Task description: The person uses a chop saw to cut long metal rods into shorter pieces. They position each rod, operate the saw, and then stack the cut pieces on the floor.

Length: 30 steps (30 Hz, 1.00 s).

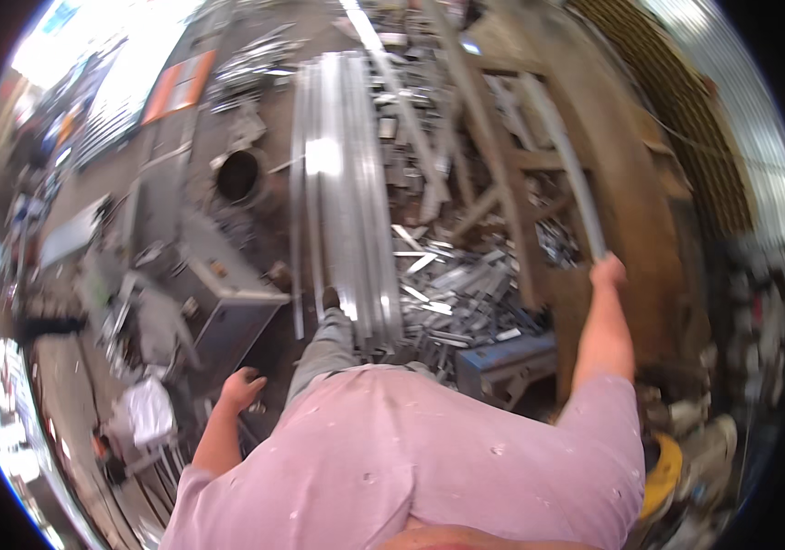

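Right hand [608,271], right of centre in the frame, is closed around the lower end of a long grey metal bar [565,156]. The bar runs from the fist up and left toward the upper middle, leaning against or passing in front of a wooden frame [511,183]; which one I cannot tell, and its far end is lost in the blur.

Left hand [242,387], lower left of centre, hangs free – fingers loosely curled, holding nothing, touching nothing.

Handling, as a judgement:
- Bar looks like a thin aluminium or steel section – light for its length, but long, so it will be tip-heavy when gripped at one end.
- Stiff enough to hold shape, though the far end will likely whip and sag.
- Bare metal: smooth, may slip in a bare palm; cut ends probably sharp.
- Better hold: one hand at the end, the second further up toward the middle to kill the leverage.

Around it: a bundle of long silvery profiles [342,183] lies on the floor in the centre, running up the frame. A heap of short metal offcuts [452,293] sits just right of the bundle, below the wooden frame. A grey machine cabinet [227,302] stands left of centre, and a blue box [502,362] sits near the person's right side.
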{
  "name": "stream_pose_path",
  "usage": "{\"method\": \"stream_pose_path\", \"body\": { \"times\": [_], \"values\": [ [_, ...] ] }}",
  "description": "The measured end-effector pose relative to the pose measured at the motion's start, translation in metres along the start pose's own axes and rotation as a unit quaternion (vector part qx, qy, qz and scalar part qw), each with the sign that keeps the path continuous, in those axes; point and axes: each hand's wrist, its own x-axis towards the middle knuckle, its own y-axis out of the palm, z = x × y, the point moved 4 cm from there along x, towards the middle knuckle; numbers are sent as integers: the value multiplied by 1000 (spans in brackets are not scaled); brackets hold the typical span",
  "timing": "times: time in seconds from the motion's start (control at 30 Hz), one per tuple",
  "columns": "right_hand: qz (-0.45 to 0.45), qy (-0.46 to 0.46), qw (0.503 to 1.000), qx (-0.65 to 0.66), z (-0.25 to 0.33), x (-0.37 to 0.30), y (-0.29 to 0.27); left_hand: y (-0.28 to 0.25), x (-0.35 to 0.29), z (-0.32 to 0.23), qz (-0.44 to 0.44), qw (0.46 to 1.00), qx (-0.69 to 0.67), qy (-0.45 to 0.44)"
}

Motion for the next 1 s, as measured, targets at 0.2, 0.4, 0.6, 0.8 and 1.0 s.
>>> {"method": "stream_pose_path", "body": {
  "times": [0.2, 0.4, 0.6, 0.8, 1.0],
  "values": [
    [-3, -49, 999, -15, -39, 24, 48, 54, -44, 72, -28, 997, 4, -71],
    [-50, -104, 991, -67, 29, -2, 27, 109, -94, 124, 38, 978, -63, -196],
    [-34, -347, 936, 51, 175, -34, 50, 190, -106, 154, 31, 962, -99, -251],
    [102, -303, 946, -44, 262, -55, 51, 197, -99, 126, -37, 952, -198, -232],
    [146, -355, 921, -71, 329, -122, 57, 219, -121, 134, -51, 928, -236, -283]
  ]
}}
